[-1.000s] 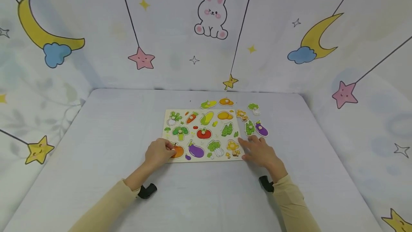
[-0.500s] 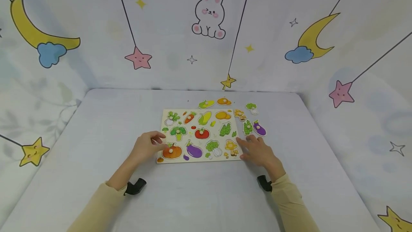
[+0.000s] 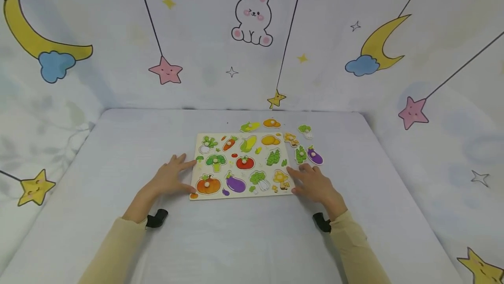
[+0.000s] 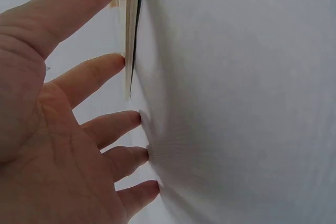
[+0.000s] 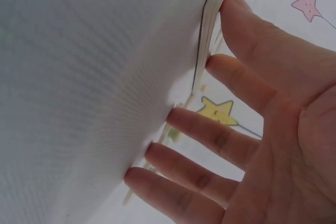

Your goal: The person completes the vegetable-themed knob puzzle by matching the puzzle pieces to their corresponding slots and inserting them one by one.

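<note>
The puzzle board (image 3: 260, 162) lies on the white table (image 3: 236, 240) between my hands; five knobbed pieces look seated, turnip (image 3: 204, 148), carrot (image 3: 228, 145), broccoli (image 3: 216, 166), tomato (image 3: 249, 164) and pumpkin (image 3: 212, 186); six remain to place, corn (image 3: 246, 127), potato (image 3: 271, 123), mushroom (image 3: 292, 140), bok choy (image 3: 305, 131), green pods (image 3: 300, 155) and eggplant (image 3: 314, 156), strewn along its far and right sides; my left hand (image 3: 170, 176) is spread wide, thumb and forefinger touching the left edge; my right hand (image 3: 315, 183) has its fingers apart and nearly straight, thumb and forefinger against the right edge; neither grips anything.

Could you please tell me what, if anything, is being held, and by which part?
Nothing is gripped; the left hand and right hand touch the puzzle board at opposite side edges.
</note>
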A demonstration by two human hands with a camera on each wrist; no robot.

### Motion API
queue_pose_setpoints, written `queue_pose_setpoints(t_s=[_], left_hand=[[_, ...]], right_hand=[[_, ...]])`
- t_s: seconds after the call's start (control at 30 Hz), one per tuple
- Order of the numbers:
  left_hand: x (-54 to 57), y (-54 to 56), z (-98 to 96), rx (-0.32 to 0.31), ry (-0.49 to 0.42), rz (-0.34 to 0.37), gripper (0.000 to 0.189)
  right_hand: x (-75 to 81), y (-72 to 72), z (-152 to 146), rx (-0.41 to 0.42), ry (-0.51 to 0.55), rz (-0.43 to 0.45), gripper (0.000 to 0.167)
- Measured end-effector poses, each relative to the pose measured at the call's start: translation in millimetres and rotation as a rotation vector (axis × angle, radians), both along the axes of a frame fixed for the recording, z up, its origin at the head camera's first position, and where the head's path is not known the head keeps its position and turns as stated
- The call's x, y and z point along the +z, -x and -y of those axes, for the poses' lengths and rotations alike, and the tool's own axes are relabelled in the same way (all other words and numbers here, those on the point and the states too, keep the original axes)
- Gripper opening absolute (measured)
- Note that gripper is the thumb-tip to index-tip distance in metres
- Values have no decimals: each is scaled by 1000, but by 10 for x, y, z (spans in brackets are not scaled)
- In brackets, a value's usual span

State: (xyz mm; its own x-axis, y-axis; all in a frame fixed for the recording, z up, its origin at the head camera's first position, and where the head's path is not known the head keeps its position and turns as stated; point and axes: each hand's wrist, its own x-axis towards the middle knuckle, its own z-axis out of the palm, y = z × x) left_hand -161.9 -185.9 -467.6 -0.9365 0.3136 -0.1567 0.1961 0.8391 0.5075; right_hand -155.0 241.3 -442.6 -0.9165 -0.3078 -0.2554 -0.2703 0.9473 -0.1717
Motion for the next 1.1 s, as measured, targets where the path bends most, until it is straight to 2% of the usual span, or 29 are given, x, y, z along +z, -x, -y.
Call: queue_pose_setpoints(t_s=[0.13,0.2,0.3,0.37,0.43,0.57,0.67,0.73,0.93,1.1], left_hand=[[-18,-9,28,5,-22,17,95],[-20,-17,48,5,-36,29,95],[-18,-20,63,1,-44,26,95],[-17,-20,66,1,-45,22,95],[-18,-23,64,2,-46,18,95],[-72,-2,71,0,-58,17,96],[-113,10,77,-1,-70,17,96],[-108,4,71,1,-71,17,96],[-72,-11,58,8,-69,14,95],[-59,-9,60,7,-68,11,94]], right_hand=[[38,62,-49,-41,46,50,66],[96,138,-126,-97,105,63,61],[185,327,-336,-182,195,13,53],[222,485,-504,-204,235,-27,48],[214,645,-653,-188,253,-43,46],[139,853,-811,-180,282,59,44],[59,935,-832,-217,294,136,41],[16,980,-834,-224,300,153,40],[-52,1064,-771,-217,324,146,32],[-79,1093,-729,-243,294,117,21]])
